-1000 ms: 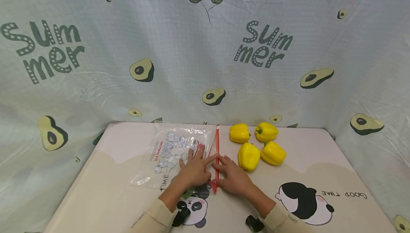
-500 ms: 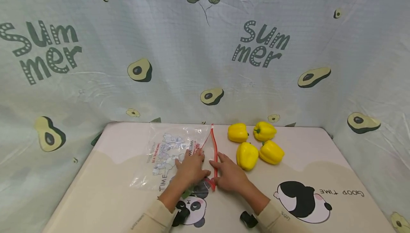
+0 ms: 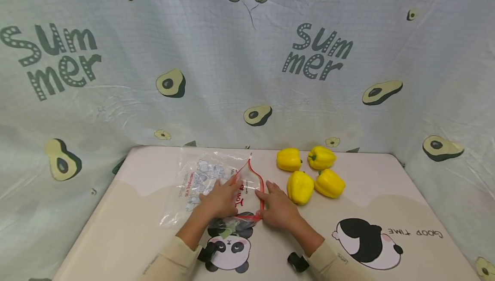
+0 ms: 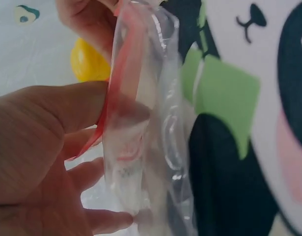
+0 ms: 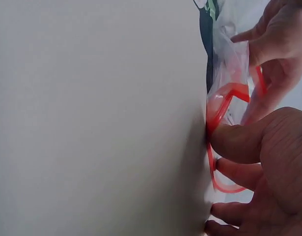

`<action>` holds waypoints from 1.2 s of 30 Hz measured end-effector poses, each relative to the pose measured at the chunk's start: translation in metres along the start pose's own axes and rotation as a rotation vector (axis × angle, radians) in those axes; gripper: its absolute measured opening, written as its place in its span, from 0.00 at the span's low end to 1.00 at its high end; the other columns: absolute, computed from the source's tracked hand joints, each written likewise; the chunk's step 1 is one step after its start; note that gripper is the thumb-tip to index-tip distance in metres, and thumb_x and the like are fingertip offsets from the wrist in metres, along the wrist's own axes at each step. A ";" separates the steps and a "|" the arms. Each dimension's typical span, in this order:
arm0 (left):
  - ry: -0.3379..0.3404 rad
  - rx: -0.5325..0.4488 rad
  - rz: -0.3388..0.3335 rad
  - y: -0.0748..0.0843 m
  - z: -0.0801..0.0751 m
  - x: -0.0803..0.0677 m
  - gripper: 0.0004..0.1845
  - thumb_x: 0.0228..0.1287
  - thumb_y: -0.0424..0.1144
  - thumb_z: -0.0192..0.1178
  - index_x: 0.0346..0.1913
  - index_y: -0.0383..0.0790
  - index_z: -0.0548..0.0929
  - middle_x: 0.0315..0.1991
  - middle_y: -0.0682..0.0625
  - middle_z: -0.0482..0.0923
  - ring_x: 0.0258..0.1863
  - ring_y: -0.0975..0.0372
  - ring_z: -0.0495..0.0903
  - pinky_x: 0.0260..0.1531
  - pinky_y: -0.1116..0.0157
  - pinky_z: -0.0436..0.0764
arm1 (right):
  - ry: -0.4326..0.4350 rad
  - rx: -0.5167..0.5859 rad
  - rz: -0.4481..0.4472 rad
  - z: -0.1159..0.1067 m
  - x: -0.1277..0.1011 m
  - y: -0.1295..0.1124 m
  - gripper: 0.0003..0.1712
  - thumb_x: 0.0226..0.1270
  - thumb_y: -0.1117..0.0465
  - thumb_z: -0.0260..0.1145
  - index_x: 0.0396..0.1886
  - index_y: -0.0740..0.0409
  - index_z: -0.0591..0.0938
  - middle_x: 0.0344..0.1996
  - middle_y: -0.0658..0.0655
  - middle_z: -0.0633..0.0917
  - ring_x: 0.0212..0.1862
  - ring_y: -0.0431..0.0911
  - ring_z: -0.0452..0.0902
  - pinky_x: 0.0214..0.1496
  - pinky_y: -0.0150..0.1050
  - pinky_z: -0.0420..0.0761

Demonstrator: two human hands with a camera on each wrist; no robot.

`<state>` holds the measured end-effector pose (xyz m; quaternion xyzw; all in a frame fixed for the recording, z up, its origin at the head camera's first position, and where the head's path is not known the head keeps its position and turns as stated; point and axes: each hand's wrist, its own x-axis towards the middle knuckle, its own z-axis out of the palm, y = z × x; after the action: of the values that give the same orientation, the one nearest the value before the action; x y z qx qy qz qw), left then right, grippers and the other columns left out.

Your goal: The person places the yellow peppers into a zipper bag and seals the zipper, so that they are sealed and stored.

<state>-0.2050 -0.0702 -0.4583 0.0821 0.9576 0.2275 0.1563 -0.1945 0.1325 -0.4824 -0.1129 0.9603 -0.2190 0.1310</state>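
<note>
Clear zip bag lies flat on the worktop, its red zip mouth running near-to-far and facing right toward four yellow peppers. Left hand pinches the upper lip, right hand pinches the lower lip against the worktop; mouth gapes between them. Right hand sits nearer the peppers.

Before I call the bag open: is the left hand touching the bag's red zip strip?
Touching. In the left wrist view the left hand pinches the red zip strip of the clear plastic bag with its thumb.
</note>
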 end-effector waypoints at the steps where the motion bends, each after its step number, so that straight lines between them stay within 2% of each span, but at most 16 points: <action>1: -0.002 0.008 0.004 -0.001 -0.002 0.000 0.47 0.53 0.37 0.75 0.78 0.55 0.70 0.82 0.49 0.62 0.81 0.32 0.52 0.60 0.13 0.52 | 0.002 0.000 -0.001 0.000 0.001 0.000 0.37 0.64 0.52 0.75 0.74 0.45 0.77 0.81 0.64 0.63 0.83 0.62 0.56 0.82 0.63 0.61; 6: -0.004 -0.005 0.017 -0.004 -0.008 -0.001 0.46 0.53 0.37 0.75 0.77 0.56 0.72 0.80 0.46 0.67 0.81 0.33 0.55 0.60 0.14 0.55 | 0.008 -0.002 0.012 0.002 0.003 0.000 0.37 0.64 0.51 0.75 0.73 0.46 0.78 0.81 0.64 0.64 0.83 0.63 0.56 0.82 0.64 0.61; 11: -0.003 -0.029 0.008 -0.012 -0.008 -0.004 0.41 0.54 0.39 0.74 0.74 0.54 0.76 0.79 0.46 0.67 0.81 0.31 0.52 0.63 0.14 0.51 | 0.003 -0.010 0.021 0.003 0.004 -0.002 0.38 0.63 0.50 0.76 0.74 0.46 0.77 0.81 0.64 0.64 0.83 0.62 0.56 0.82 0.64 0.61; 17: 0.004 0.030 0.029 -0.023 -0.001 -0.002 0.35 0.53 0.50 0.78 0.67 0.51 0.83 0.76 0.43 0.72 0.81 0.31 0.54 0.65 0.15 0.50 | -0.006 -0.021 0.034 0.001 0.005 -0.004 0.39 0.63 0.49 0.76 0.74 0.46 0.77 0.81 0.64 0.64 0.83 0.62 0.57 0.82 0.62 0.62; 21: -0.007 0.008 0.069 -0.028 0.000 -0.001 0.36 0.52 0.56 0.78 0.66 0.51 0.84 0.76 0.42 0.72 0.81 0.31 0.55 0.64 0.15 0.50 | -0.003 -0.022 0.047 0.000 0.005 -0.005 0.39 0.61 0.49 0.78 0.73 0.47 0.78 0.81 0.65 0.65 0.82 0.62 0.58 0.82 0.62 0.63; 23: -0.023 -0.002 0.081 -0.030 -0.004 -0.001 0.37 0.52 0.58 0.78 0.65 0.50 0.85 0.76 0.43 0.72 0.81 0.31 0.55 0.65 0.16 0.52 | -0.003 -0.020 0.047 -0.001 0.005 -0.005 0.39 0.61 0.49 0.78 0.73 0.47 0.78 0.81 0.65 0.65 0.82 0.62 0.58 0.81 0.63 0.64; 25: -0.026 -0.009 0.093 -0.032 -0.006 -0.001 0.36 0.52 0.59 0.77 0.65 0.50 0.85 0.75 0.43 0.73 0.80 0.32 0.56 0.67 0.21 0.59 | -0.002 -0.015 0.047 -0.001 0.005 -0.006 0.39 0.61 0.49 0.78 0.73 0.47 0.78 0.81 0.65 0.65 0.82 0.62 0.58 0.81 0.63 0.64; 27: -0.020 -0.021 0.094 -0.034 -0.007 -0.001 0.38 0.52 0.59 0.78 0.67 0.50 0.83 0.75 0.44 0.73 0.80 0.33 0.57 0.69 0.23 0.61 | 0.002 -0.019 0.047 -0.001 0.005 -0.006 0.39 0.60 0.49 0.78 0.73 0.47 0.78 0.81 0.65 0.65 0.82 0.62 0.59 0.81 0.63 0.64; 29: -0.009 -0.032 0.094 -0.034 -0.007 -0.002 0.41 0.51 0.58 0.79 0.70 0.50 0.80 0.75 0.44 0.73 0.80 0.33 0.57 0.70 0.23 0.58 | 0.008 -0.018 0.051 -0.001 0.005 -0.006 0.40 0.60 0.50 0.78 0.72 0.47 0.78 0.80 0.65 0.65 0.82 0.62 0.59 0.81 0.63 0.64; 32: 0.007 -0.033 0.085 -0.033 -0.002 -0.002 0.47 0.49 0.57 0.81 0.74 0.52 0.76 0.76 0.44 0.73 0.81 0.33 0.54 0.69 0.18 0.47 | 0.019 -0.009 0.059 0.000 0.004 -0.006 0.40 0.59 0.50 0.79 0.72 0.46 0.79 0.80 0.64 0.66 0.82 0.62 0.59 0.80 0.64 0.65; 36: 0.025 -0.004 0.077 -0.030 0.002 -0.002 0.49 0.47 0.55 0.82 0.75 0.52 0.75 0.75 0.44 0.73 0.82 0.33 0.53 0.68 0.17 0.44 | 0.039 0.007 0.067 0.003 0.003 -0.005 0.39 0.58 0.51 0.79 0.71 0.47 0.80 0.79 0.64 0.67 0.82 0.63 0.58 0.79 0.67 0.65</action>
<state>-0.2048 -0.0960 -0.4736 0.1155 0.9553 0.2361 0.1355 -0.1961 0.1259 -0.4830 -0.0757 0.9652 -0.2199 0.1199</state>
